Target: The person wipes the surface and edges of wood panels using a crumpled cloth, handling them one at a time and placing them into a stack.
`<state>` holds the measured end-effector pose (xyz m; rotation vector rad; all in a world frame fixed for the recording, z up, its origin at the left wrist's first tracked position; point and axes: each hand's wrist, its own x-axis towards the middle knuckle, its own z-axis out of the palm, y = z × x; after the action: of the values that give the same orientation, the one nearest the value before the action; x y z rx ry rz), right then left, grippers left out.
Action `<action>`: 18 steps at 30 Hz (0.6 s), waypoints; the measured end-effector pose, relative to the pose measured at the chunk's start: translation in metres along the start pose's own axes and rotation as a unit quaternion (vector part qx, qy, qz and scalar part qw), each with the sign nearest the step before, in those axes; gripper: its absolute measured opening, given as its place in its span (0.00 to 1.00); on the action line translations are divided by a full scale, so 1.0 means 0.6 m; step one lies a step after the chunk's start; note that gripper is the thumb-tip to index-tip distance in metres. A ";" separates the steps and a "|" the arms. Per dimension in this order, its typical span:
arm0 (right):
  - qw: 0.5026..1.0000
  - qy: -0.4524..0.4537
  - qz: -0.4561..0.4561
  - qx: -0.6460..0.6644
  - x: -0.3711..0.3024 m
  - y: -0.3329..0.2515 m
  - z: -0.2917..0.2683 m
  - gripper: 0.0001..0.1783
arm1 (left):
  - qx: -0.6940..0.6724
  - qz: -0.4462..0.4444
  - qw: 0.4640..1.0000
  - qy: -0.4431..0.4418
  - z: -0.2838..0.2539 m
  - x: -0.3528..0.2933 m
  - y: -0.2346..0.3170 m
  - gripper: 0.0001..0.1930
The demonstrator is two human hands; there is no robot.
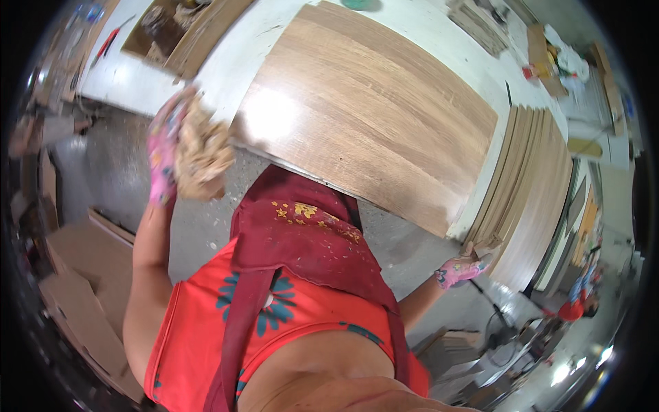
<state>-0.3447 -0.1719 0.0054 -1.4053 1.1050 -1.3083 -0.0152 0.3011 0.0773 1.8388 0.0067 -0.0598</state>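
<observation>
My left hand [165, 144], in a pink flowered glove, is closed round a crumpled tan rag [203, 154] beside the table's front edge. A wood-grain panel [371, 103] lies flat on the white table in front of me, its glossy face up and its near edge by my apron. Neither hand touches it. My right hand [463, 269], gloved alike, is at the near corner of a stack of panels [525, 185] on the right. Its fingers, brownish at the tips, grip the edge of a panel there; part of that grip is hidden.
An open cardboard box [180, 34] with odds and ends stands at the table's far left, near a red-handled tool [108, 44]. Cardboard [89, 275] leans low on the left. A box with plastic bags [549, 62] stands far right. A hose-like black cord [491, 302] hangs below the stack.
</observation>
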 end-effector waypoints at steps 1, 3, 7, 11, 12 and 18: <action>0.998 -0.043 -0.032 0.029 -0.002 -0.007 0.026 0.34 | 0.058 0.039 0.997 -0.044 0.046 0.013 0.036 0.22; 0.983 -0.133 -0.083 0.094 -0.004 -0.018 0.082 0.33 | -0.039 0.156 0.967 -0.198 0.131 0.051 0.025 0.26; 0.950 -0.303 -0.031 0.062 -0.091 -0.127 0.277 0.30 | -0.026 0.216 0.922 -0.320 0.410 0.032 -0.032 0.23; 0.752 -0.540 -0.362 -0.106 -0.169 -0.158 0.399 0.25 | 0.215 0.362 0.828 -0.369 0.418 0.003 -0.002 0.26; 0.687 -0.593 -0.400 -0.129 -0.191 -0.161 0.433 0.26 | 0.153 0.343 0.865 -0.334 0.391 -0.005 -0.015 0.26; 0.368 -0.821 -0.430 -0.066 -0.403 -0.157 0.609 0.27 | 0.045 0.154 0.963 -0.214 0.234 -0.024 -0.130 0.25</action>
<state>0.0131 0.0966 0.0338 -2.3340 -1.1133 0.2936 -0.0380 0.1872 -0.0343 1.8646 -0.5936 -0.2413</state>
